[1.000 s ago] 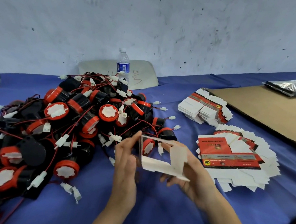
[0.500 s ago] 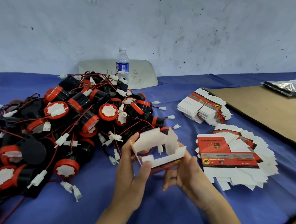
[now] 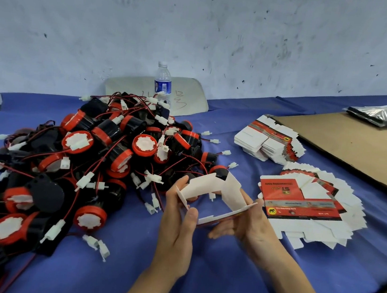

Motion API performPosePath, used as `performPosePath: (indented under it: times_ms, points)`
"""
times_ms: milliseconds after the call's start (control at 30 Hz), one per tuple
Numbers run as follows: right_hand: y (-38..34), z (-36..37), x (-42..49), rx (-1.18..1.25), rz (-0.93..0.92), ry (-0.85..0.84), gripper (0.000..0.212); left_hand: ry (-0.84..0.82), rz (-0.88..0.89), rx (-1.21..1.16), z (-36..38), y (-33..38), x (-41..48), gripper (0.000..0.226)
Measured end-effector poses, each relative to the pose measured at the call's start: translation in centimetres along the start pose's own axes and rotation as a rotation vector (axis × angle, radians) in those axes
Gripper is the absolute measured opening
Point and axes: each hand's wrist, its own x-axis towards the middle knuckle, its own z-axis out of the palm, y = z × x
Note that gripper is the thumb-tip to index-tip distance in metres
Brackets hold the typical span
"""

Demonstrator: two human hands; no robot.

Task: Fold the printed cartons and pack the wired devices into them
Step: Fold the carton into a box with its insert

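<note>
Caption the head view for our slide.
Left hand and right hand fold a printed carton beside heaped wired devices on blue cloth.

bg | wall (image 3: 203, 24): white (dark scuff marks) | table (image 3: 218, 285): w/ blue cloth cover | light: flat, even

A blue cloth (image 3: 220, 272) is covering the table. At twelve o'clock a clear water bottle (image 3: 163, 85) with a blue label is standing upright, just in front of a pale scribbled panel (image 3: 192, 94) sitting at the foot of the scuffed white wall (image 3: 203, 24). At two o'clock a brown cardboard sheet (image 3: 359, 148) is lying flat on the cloth, with shiny dark plastic bags (image 3: 383, 117) resting at its far edge.
</note>
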Motion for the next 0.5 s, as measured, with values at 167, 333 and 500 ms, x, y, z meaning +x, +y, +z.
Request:
performPosePath:
  times_ms: [167,333,500]
  points:
    - [-0.71,0.51,-0.06,-0.027,-0.071,0.085,0.113,-0.021,0.027,0.041,0.18,-0.06,-0.09,0.044]
    - [-0.38,0.10,-0.28,-0.031,-0.073,0.146,0.100,-0.060,0.080,0.099,0.34,0.08,-0.17,0.045]
    - [-0.20,-0.02,-0.19,-0.008,-0.086,0.177,0.051,-0.101,0.105,0.095,0.32,-0.22,-0.34,0.047]
